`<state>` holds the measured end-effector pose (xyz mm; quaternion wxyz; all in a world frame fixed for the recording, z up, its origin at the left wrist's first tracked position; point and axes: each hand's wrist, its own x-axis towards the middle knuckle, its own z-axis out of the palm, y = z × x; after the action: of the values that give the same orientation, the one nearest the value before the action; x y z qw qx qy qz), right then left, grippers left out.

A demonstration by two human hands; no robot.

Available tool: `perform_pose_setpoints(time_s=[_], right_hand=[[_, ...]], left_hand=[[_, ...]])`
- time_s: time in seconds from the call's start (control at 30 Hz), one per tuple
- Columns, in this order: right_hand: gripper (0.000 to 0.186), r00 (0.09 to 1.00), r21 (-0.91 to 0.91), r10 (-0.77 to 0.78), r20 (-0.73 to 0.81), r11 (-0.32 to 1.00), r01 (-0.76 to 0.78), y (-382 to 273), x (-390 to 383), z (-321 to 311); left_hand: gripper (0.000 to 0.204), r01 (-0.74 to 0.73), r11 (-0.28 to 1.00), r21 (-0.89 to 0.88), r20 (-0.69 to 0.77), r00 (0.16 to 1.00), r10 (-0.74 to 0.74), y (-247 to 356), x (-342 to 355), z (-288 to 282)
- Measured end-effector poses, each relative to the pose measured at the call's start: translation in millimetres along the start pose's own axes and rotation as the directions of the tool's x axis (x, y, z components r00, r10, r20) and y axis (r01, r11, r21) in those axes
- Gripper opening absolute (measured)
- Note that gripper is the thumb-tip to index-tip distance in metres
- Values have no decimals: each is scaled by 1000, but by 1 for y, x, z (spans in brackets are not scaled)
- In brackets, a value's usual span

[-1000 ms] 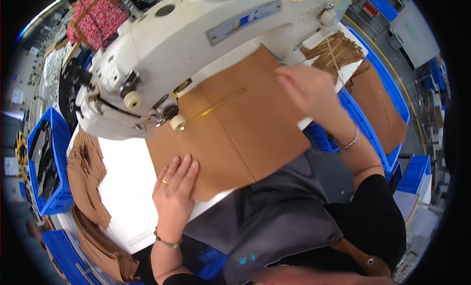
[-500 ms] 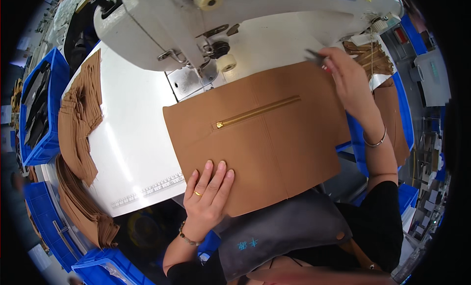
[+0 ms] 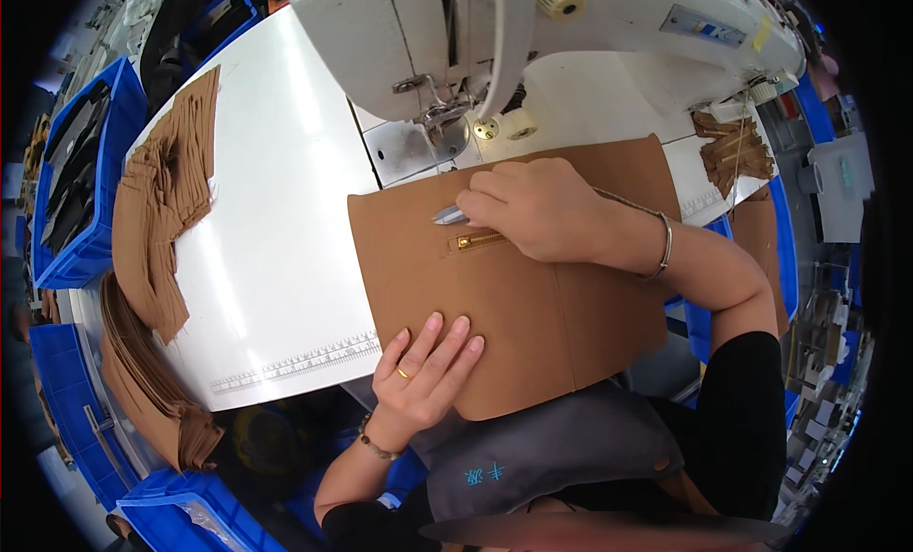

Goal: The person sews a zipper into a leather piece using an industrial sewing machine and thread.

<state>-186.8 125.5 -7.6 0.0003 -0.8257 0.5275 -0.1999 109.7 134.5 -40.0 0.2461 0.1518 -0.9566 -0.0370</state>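
A brown leather-like panel (image 3: pixel 504 333) lies on the white sewing table, its near edge hanging over my apron. Spread flat, my left hand (image 3: pixel 423 376) rests open on its lower left corner. My right hand (image 3: pixel 542 210) is closed around small thread snips (image 3: pixel 447 215), whose pointed metal tips show past the fingers, just above the panel. A gold zipper (image 3: pixel 465 241) set in the panel shows at its left end; my right hand covers the rest. Behind the panel's far edge stands the sewing machine's needle area (image 3: pixel 442 124).
Brown cut pieces (image 3: pixel 157 210) are stacked at the table's left, with another stack (image 3: pixel 157 376) nearer. Blue bins (image 3: pixel 119 172) stand along the left side. Brown strips (image 3: pixel 732 153) lie at the right. A printed ruler (image 3: pixel 295 364) runs along the near table edge.
My right hand has swung left with the snips, from the panel's far right corner to over the zipper. My left hand stays flat on the panel. The whole view has shifted slightly.
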Motion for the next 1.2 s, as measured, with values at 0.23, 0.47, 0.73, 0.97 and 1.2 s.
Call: perform_pose_setpoints(time_s=[0.23,0.47,0.73,0.97,1.2], right_hand=[[13,984,-249,176,-13,953,-173,37,7,-16],[13,999,-124,-8,-52,992,2,44,2,2],[23,931,-417,113,-346,871,-260,77,-71,-61],[41,901,-85,400,-167,905,-418,10,-56,-17],[47,865,-58,396,-309,900,-433,-47,-137,-86]], left_hand=[[27,21,998,-56,7,1000,-21,4,-6,-6],[24,26,999,-28,3,1000,-26,8,-11,-6],[24,-13,1000,-26,-39,999,12,13,-13,4],[24,-28,1000,0,9,1000,28,23,-12,3],[26,-140,990,8,38,990,139,29,0,-5]])
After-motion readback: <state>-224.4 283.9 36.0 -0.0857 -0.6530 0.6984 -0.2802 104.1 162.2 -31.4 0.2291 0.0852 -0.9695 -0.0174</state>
